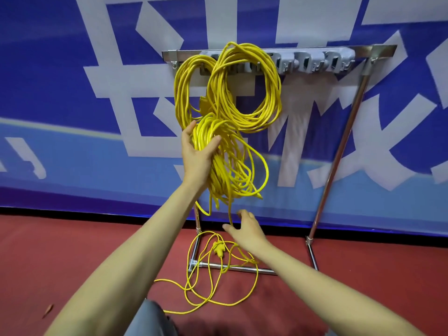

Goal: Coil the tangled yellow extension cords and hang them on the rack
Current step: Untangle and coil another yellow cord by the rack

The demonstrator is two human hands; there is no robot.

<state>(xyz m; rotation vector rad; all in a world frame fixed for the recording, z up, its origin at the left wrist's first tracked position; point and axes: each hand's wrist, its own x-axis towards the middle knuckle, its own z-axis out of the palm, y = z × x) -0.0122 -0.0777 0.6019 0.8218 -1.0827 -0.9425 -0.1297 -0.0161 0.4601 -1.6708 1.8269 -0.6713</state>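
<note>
Here, the blue banner point(60, 93) above the red floor point(363, 287) bears huge white characters point(291, 154) cropped too far for us to read, and we find no brand on the rack point(378, 50), whose hooks point(305, 63) carry two coiled cords point(272, 98) clear of the ground. We hold a third yellow bundle point(218, 173) just below them, our left hand point(197, 156) with its grip clamped round the gathered loops, probably so they cannot spill, while its tail point(249, 260) trails on the floor. Our right hand point(247, 229), grip apart and empty, hovers beside the hanging strand point(230, 214), likely to gather slack toward the plug point(219, 249).
</note>
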